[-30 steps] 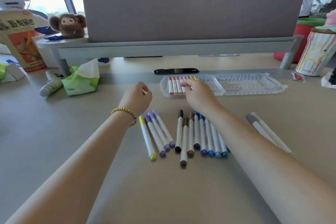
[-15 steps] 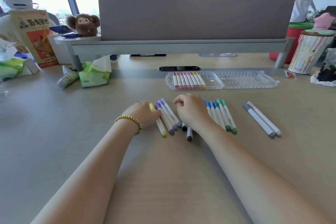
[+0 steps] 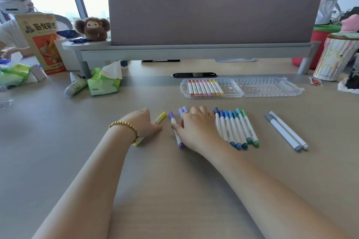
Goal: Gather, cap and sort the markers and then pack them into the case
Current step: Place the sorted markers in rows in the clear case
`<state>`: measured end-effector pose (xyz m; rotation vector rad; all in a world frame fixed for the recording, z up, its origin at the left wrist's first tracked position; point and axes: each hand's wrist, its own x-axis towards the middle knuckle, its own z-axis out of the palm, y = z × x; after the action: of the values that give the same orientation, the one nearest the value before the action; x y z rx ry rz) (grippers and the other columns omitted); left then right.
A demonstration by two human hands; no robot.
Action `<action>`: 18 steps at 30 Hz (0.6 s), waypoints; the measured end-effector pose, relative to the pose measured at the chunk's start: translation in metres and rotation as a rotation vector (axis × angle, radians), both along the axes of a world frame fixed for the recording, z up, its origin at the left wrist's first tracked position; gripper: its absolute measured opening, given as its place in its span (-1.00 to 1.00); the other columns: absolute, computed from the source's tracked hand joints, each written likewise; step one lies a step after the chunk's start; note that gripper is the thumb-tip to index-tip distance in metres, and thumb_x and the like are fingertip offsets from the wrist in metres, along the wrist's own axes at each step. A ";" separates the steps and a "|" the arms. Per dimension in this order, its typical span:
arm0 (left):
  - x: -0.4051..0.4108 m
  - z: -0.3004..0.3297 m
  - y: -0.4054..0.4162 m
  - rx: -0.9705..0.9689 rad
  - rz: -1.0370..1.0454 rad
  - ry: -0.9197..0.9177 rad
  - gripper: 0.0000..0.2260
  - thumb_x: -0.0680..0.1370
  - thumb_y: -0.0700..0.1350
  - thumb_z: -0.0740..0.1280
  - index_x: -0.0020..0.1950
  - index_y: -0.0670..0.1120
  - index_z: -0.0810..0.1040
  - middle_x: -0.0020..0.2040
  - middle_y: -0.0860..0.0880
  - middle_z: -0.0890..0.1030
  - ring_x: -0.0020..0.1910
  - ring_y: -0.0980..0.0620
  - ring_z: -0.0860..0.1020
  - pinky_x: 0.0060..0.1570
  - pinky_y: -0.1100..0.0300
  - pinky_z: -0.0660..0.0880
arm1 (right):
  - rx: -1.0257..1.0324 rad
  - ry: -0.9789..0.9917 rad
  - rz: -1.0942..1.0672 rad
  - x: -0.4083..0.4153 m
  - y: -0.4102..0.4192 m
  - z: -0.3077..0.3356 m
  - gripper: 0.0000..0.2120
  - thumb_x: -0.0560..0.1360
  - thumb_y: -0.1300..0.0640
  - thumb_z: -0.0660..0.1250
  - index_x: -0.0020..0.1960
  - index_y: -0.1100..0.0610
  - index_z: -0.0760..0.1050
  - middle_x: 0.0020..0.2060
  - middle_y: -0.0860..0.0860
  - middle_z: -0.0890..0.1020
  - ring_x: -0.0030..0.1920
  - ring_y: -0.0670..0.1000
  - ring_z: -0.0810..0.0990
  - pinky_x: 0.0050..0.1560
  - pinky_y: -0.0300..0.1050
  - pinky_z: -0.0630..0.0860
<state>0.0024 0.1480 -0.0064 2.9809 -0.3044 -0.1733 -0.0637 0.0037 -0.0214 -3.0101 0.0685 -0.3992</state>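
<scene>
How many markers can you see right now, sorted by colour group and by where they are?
Red-to-yellow markers in the clear plastic case: 8
Blue-to-green markers on the table: 7
Purple markers by the right hand: 3 visible
Yellow marker under the left hand: 1
Grey and white markers: 2
Total: 21 visible; the right hand may hide more.

Both hands lie on the table (image 3: 58, 141): the left hand (image 3: 142, 123) covers a yellow marker (image 3: 161, 118), the right hand (image 3: 196, 128) covers purple markers (image 3: 174, 128). Blue-green markers (image 3: 236, 128) lie at its three o'clock; the open case (image 3: 240, 88) at twelve.
</scene>
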 end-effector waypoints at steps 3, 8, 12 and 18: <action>0.002 -0.002 -0.003 0.049 -0.032 -0.046 -0.74 0.58 0.05 0.18 -0.06 -0.15 0.41 -0.11 -0.09 0.53 -0.14 -0.06 0.47 -0.20 0.18 0.35 | -0.003 0.067 -0.026 0.001 0.003 0.001 -0.49 0.56 -0.22 0.08 0.23 0.16 0.45 0.21 0.12 0.46 0.23 0.15 0.32 0.19 0.03 0.22; 0.001 -0.001 -0.006 0.067 -0.024 -0.059 -0.67 0.55 -0.06 0.21 -0.38 -0.11 0.24 -0.40 -0.03 0.35 -0.43 0.04 0.33 -0.47 0.21 0.18 | -0.082 0.097 -0.015 -0.002 0.008 0.001 -0.52 0.58 -0.03 0.11 0.41 0.21 0.29 0.25 0.16 0.43 0.22 0.16 0.33 0.18 -0.01 0.20; -0.003 0.001 -0.011 0.055 0.003 -0.060 -0.72 0.54 -0.08 0.21 -0.35 -0.11 0.27 -0.38 -0.03 0.37 -0.43 0.07 0.32 -0.47 0.23 0.21 | -0.067 0.077 -0.010 -0.002 0.009 0.006 -0.62 0.58 0.04 0.10 0.33 0.15 0.40 0.30 0.19 0.44 0.21 0.17 0.38 0.16 -0.02 0.21; 0.004 0.006 -0.024 -0.231 0.007 -0.056 -0.74 0.50 -0.09 0.24 -0.33 -0.21 0.43 -0.42 -0.06 0.40 -0.42 -0.04 0.36 -0.42 0.20 0.25 | 0.290 0.064 -0.026 0.008 -0.012 0.016 -0.78 0.51 -0.02 0.15 -0.20 0.09 0.43 -0.23 0.08 0.64 -0.10 0.12 0.56 -0.07 -0.05 0.33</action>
<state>0.0061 0.1245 -0.0002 2.7611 -0.2987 -0.0505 -0.0560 -0.0084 -0.0059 -2.7373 0.1563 -0.2680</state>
